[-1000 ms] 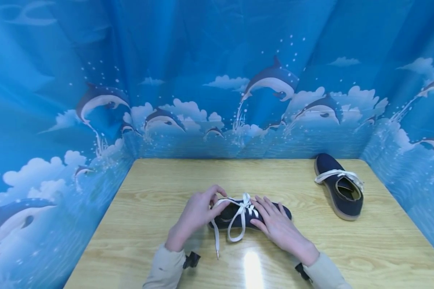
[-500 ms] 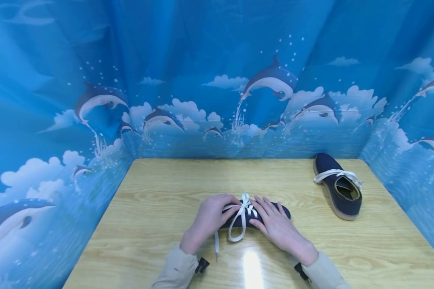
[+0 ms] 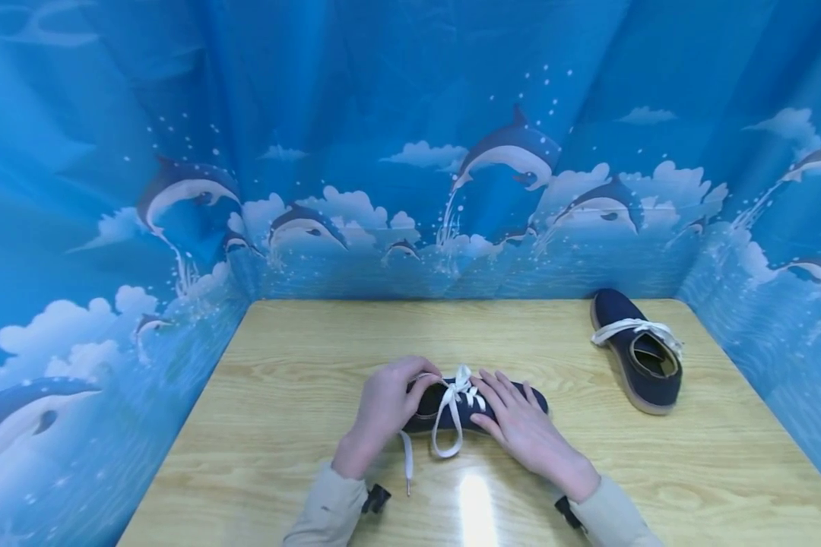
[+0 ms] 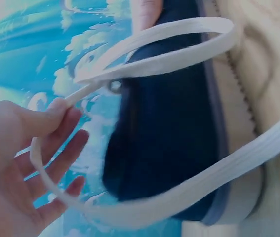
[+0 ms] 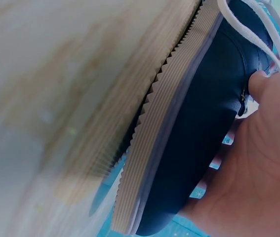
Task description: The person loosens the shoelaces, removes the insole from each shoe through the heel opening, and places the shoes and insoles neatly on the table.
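A dark navy shoe (image 3: 426, 422) lies on the table with its toe to the right, its white lace tied in a bow (image 3: 461, 386). My left hand (image 3: 383, 406) is over the heel end and pinches the white shoelace (image 4: 130, 213) between thumb and fingertips. From that pinch the lace runs taut to the knot, while its tail hangs down in front of the heel. One loop of the bow droops over the near side of the shoe. My right hand (image 3: 523, 427) rests on the toe end with fingers spread, its thumb at the near side beside the lacing.
A second navy shoe (image 3: 665, 393) with a tied white lace stands at the back right of the wooden table (image 3: 301, 334). Behind and at both sides hangs a blue dolphin-print curtain (image 3: 356, 91). Light glares off the table's front (image 3: 477, 505).
My left hand moved right to the knot, then drew back left with the lace pinched, uncovering the shoe opening again. My right hand has stayed on the toe end.
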Available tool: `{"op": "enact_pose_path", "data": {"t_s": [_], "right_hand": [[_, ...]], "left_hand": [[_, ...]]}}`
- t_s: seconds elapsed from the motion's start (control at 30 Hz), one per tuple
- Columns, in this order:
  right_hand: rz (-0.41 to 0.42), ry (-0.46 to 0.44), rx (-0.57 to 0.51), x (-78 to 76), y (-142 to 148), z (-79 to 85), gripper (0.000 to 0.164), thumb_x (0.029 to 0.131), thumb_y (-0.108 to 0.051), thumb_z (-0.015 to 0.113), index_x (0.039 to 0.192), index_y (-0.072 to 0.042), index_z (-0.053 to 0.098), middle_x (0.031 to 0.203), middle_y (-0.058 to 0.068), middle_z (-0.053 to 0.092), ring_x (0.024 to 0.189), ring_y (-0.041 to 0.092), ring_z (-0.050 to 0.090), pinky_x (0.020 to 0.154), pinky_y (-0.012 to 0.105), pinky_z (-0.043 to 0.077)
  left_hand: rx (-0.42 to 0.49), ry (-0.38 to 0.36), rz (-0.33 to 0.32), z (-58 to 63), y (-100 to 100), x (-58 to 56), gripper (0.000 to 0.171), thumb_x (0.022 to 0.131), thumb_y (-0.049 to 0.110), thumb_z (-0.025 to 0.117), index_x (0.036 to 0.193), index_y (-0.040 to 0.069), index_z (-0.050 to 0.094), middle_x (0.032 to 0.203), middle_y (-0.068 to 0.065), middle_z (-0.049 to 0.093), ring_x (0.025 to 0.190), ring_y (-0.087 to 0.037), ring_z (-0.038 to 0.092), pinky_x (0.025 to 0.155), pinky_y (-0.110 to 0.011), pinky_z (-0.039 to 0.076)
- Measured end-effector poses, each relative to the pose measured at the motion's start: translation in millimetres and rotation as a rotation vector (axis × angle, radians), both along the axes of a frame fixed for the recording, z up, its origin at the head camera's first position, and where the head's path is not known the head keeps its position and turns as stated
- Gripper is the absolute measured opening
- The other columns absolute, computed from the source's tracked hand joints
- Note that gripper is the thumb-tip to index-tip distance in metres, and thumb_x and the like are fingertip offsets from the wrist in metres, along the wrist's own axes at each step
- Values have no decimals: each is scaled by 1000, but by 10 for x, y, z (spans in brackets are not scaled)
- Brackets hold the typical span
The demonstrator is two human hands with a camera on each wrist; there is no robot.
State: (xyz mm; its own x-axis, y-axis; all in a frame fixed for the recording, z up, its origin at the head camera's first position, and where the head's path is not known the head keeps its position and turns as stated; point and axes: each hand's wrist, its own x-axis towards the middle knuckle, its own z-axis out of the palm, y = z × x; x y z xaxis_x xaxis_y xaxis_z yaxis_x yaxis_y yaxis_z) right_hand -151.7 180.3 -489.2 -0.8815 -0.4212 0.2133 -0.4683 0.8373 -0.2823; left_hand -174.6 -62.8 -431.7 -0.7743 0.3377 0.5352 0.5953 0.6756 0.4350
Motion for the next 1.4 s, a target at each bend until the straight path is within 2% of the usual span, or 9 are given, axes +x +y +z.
{"op": "enact_pose_path", "data": {"t_s": [0.13,0.23,0.43,0.57,0.67,0.8,1.07,1.3,1.4], "right_hand": [[2,-7,6,-11,-5,6,60,104,-47,51,154,-15,42,159,14,40,145,41,37,112,71,27],[4,-6,7,-11,-3,5,61,104,-47,52,154,-14,42,159,14,40,145,40,37,112,71,27],[1,-4,0,0,7,-1,61,104,-47,52,154,-14,43,158,14,40,144,41,38,111,72,27],[2,2,-10,11,16,-1,59,104,-46,52,153,-13,44,158,15,41,144,42,38,110,72,28],[0,-8,-15,17,21,-2,60,104,-46,52,154,-14,43,158,15,41,144,41,38,110,72,28],[-5,-23,-7,20,23,-7,61,105,-48,50,155,-14,42,159,14,39,145,41,37,111,72,27],[-2,2,-4,18,1,-7,59,104,-46,52,153,-14,44,158,14,42,144,41,38,110,72,29],[0,0,-1,9,-7,-2,60,104,-46,52,154,-15,43,159,13,40,145,41,37,111,72,28],[-1,-3,1,1,-7,-2,60,104,-47,52,154,-15,43,158,14,40,145,41,37,111,72,28]], "left_hand": [[74,52,59,84,-104,-31,5,91,16,76,95,14,75,92,1,76,85,-14,73,78,-30,59],[67,29,78,113,-166,-47,6,92,15,75,97,12,74,94,0,76,87,-15,72,80,-31,59],[-42,-116,-24,57,-145,-47,23,89,19,79,110,13,70,97,3,74,86,-11,71,80,-32,58],[-136,-124,-89,-18,-64,-39,22,89,27,79,108,17,73,97,4,74,87,-10,70,79,-28,57],[-155,-123,-99,-66,7,-20,19,90,28,79,105,18,75,97,4,74,87,-10,71,80,-28,57],[-144,-120,-66,-113,83,6,14,92,28,77,102,19,77,97,5,75,88,-12,71,81,-29,58],[-86,-80,1,-117,69,0,7,94,23,74,96,17,75,95,4,75,86,-12,72,79,-29,59],[51,68,70,30,-94,-49,5,92,17,75,95,13,74,93,1,75,82,-13,72,74,-30,59],[103,97,89,88,-156,-68,6,91,14,76,95,11,74,91,-1,75,81,-15,72,73,-32,59]]}}
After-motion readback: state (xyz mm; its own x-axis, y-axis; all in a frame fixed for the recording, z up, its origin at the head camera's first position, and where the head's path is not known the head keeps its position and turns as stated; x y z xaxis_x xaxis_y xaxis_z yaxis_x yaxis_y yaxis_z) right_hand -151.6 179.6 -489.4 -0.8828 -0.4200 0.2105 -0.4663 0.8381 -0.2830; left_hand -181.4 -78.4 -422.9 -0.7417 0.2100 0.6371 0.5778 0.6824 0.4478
